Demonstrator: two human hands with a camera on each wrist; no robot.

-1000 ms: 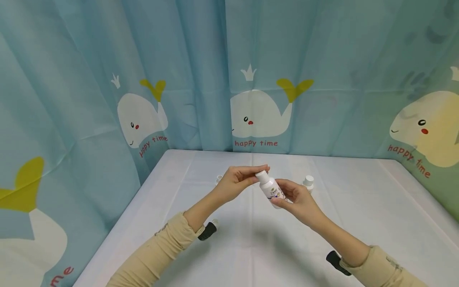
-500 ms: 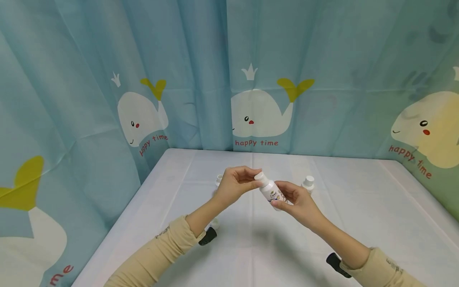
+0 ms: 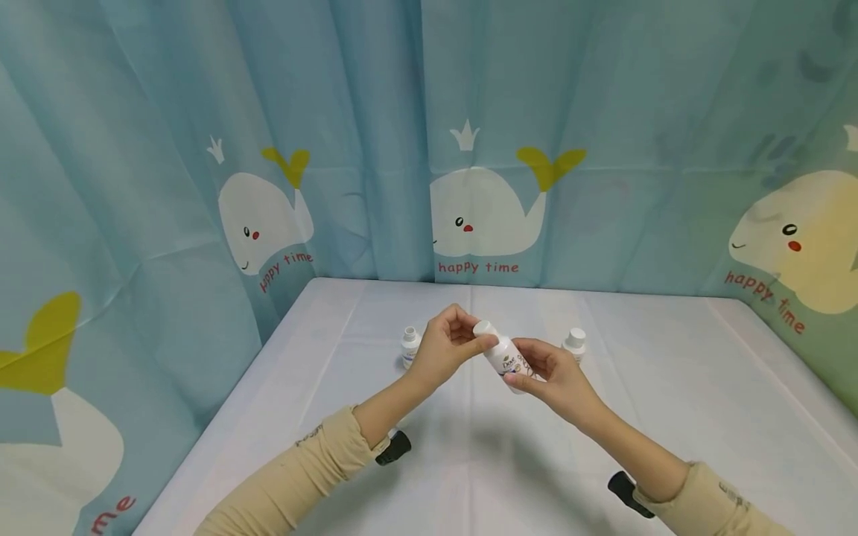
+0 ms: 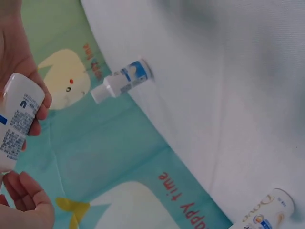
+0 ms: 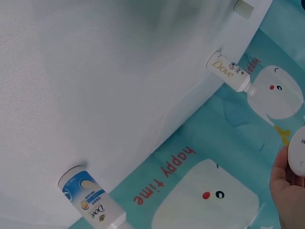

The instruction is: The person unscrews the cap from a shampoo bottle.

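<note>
A white Dove bottle (image 3: 504, 360) is held up over the table, tilted with its top toward the left. My right hand (image 3: 561, 378) grips its body, thumb across the front label. At the upper end, my left hand (image 3: 444, 348) pinches the white cap (image 3: 484, 328) between thumb and fingers. The left wrist view shows the printed back of this bottle (image 4: 21, 117) between both hands. Only its rounded base (image 5: 298, 151) appears at the edge of the right wrist view.
An uncapped Dove bottle (image 3: 410, 351) stands left on the white tabletop (image 3: 375, 313). A capped bottle with a blue label (image 5: 88, 193) stands right, behind the right hand. A loose white cap (image 5: 244, 8) lies near the left side. Whale-print curtains (image 3: 375, 186) surround the table.
My left fingers, stretched over the cap earlier, have curled around it, and the left wrist has turned. More of the uncapped bottle shows behind it. The right hand has barely moved.
</note>
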